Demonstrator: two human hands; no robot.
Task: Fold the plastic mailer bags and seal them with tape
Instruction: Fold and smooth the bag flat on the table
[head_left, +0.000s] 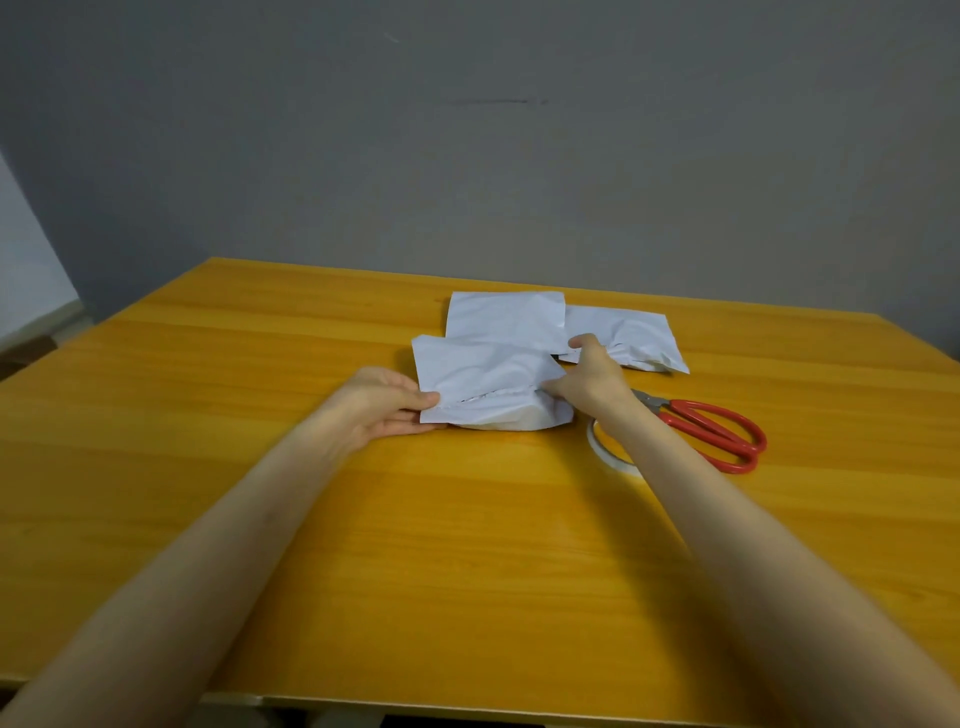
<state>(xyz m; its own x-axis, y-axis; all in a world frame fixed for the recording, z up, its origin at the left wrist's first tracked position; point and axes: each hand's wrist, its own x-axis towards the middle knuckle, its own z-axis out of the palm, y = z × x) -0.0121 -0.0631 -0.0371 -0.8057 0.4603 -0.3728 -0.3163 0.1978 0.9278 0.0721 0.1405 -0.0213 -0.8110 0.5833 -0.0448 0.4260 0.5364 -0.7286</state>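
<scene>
On the yellow wooden counter, three white plastic mailer bags are laid close together near the far middle. The nearest white plastic mailer bag is held by both hands. Its left edge is pinched by the left hand, with the thumb on top and the fingers tucked under it. Its right side is gripped by the right hand, with the fingers curled down onto the plastic. This bag is puffy and wrinkled, and a flap is folded over its top.

Behind it, a second flat white bag is seen, partly covered by the first one. To the right, a third crumpled white bag is lying, partly hidden behind the right hand.

Beside the right wrist, a pair of scissors with red handles is resting on the counter. A round roll of clear tape is lying just under the right arm, partly hidden by it.
</scene>
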